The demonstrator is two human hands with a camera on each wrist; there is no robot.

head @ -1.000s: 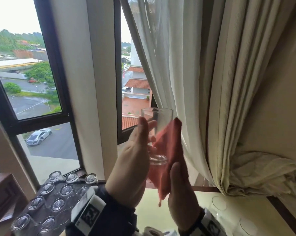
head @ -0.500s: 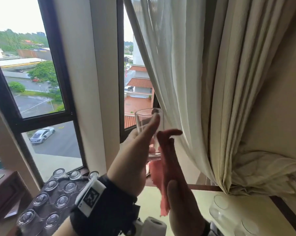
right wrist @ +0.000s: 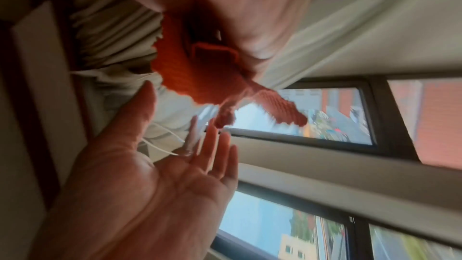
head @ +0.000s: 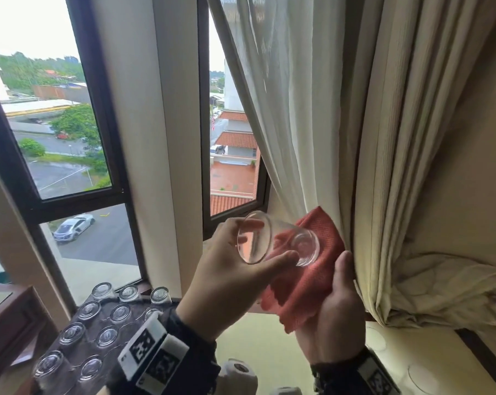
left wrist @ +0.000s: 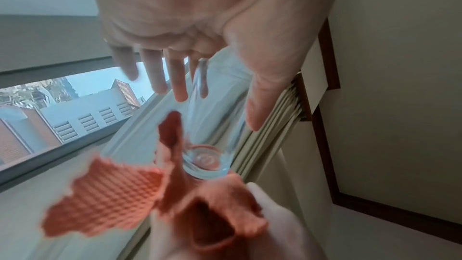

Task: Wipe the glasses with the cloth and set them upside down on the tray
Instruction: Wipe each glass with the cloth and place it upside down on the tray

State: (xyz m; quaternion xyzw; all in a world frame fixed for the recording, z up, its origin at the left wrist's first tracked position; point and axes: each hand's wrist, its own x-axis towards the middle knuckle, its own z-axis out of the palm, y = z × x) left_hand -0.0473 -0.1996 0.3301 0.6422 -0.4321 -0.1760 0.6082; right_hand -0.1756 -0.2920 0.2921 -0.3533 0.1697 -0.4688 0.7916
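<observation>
The left hand [head: 227, 280] holds a clear glass [head: 278, 242] (tipped sideways); the right hand [head: 331, 315] holds a red cloth [head: 306, 280] against its bottom.

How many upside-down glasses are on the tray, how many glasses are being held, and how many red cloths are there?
Clear upside-down glasses on the dark tray: 10 showing
Clear glass held in the left hand: 1
Red waffle cloth in the right hand: 1
Total: 12
</observation>
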